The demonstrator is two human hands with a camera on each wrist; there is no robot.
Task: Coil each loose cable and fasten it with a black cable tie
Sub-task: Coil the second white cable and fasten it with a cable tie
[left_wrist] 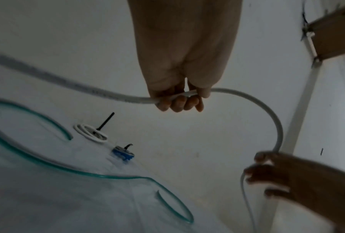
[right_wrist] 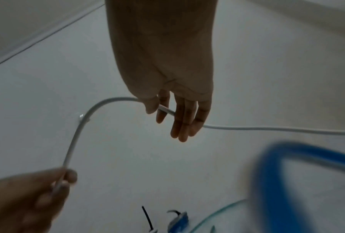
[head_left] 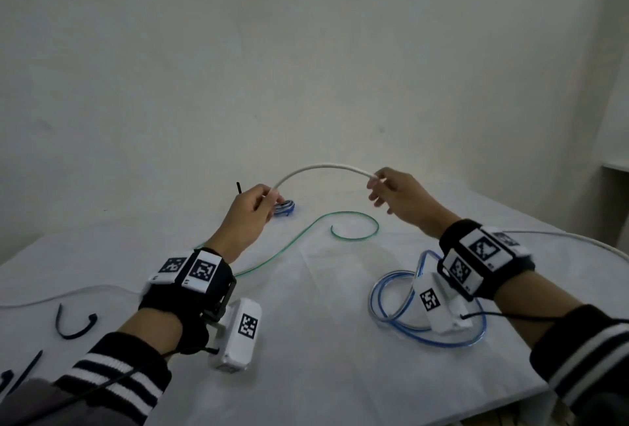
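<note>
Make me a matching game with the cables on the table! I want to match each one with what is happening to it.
Things:
1. White cable
2. Green cable
3. Blue cable
4. Small blue coil

States:
A. Lies in loose loops under the right wrist
B. Held up in an arch between the left hand and the right hand
C. Already bundled and tied, at the far side of the table
D. Lies loose with a hook-shaped curl at its end

Pairs: 1-B, 2-D, 3-A, 4-C

Bare table (head_left: pixel 306 340) between cable loops
</note>
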